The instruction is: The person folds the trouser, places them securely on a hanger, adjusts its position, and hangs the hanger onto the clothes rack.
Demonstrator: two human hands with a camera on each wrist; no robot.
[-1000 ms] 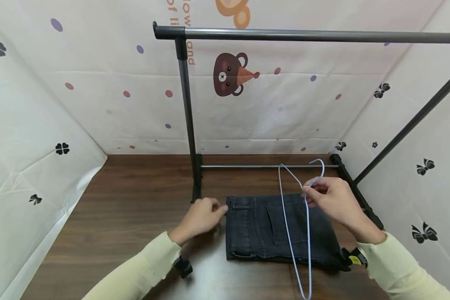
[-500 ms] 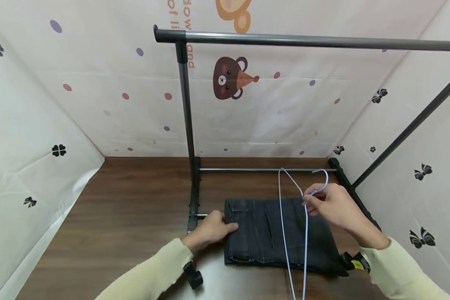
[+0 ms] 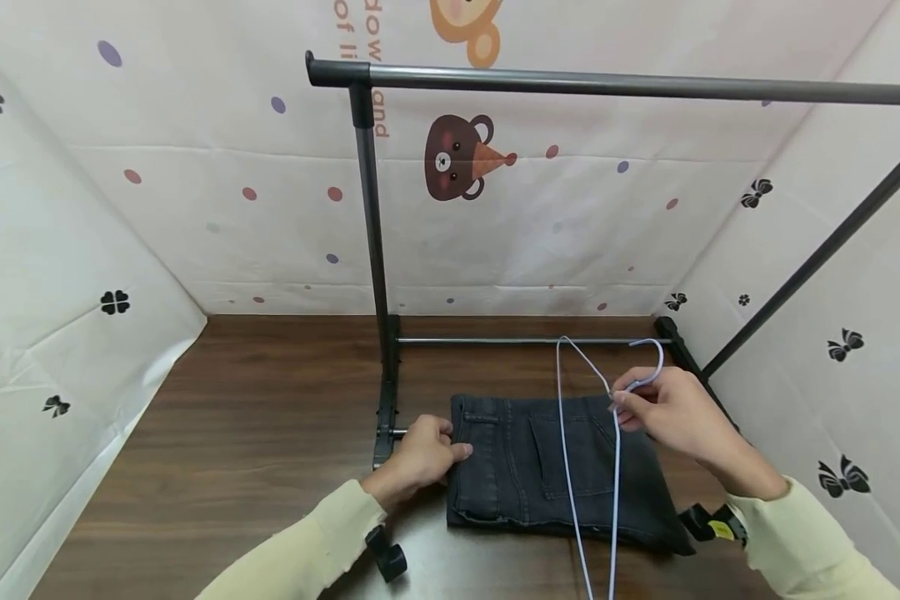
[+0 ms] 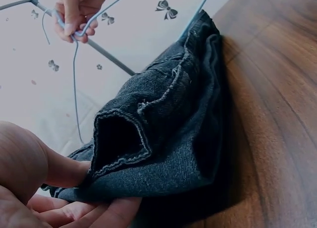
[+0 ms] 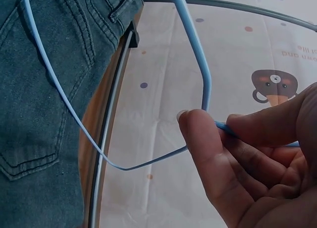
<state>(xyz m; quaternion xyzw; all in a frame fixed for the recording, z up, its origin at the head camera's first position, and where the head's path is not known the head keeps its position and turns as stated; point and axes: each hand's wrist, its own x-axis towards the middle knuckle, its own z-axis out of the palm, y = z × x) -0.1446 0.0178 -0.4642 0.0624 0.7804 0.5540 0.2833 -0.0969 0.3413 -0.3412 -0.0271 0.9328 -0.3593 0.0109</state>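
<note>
A folded pair of dark jeans [image 3: 525,467] lies on the wooden surface in the head view. My left hand [image 3: 423,457] pinches its left edge; in the left wrist view the thumb [image 4: 69,171] is on top of the denim [image 4: 148,173] and the fingers [image 4: 99,213] are underneath. My right hand [image 3: 667,412] pinches a thin light-blue wire hanger [image 3: 617,492] near the base of its hook. The hanger stands on end above the jeans, its long loop pointing down toward me and its hook [image 3: 658,358] at the top. In the right wrist view the hanger [image 5: 195,54] passes between thumb and forefinger.
A dark metal clothes rack surrounds the area, with its top bar [image 3: 570,83] overhead, a left post [image 3: 371,217] and a slanting right post [image 3: 817,258]. A low rail [image 3: 480,340] runs behind the jeans. Printed white sheets [image 3: 285,233] line the back and sides.
My left hand has come right and taken hold of the jeans' left edge. The right hand, still holding the hanger, has shifted slightly down and right. The head view has tilted a little.
</note>
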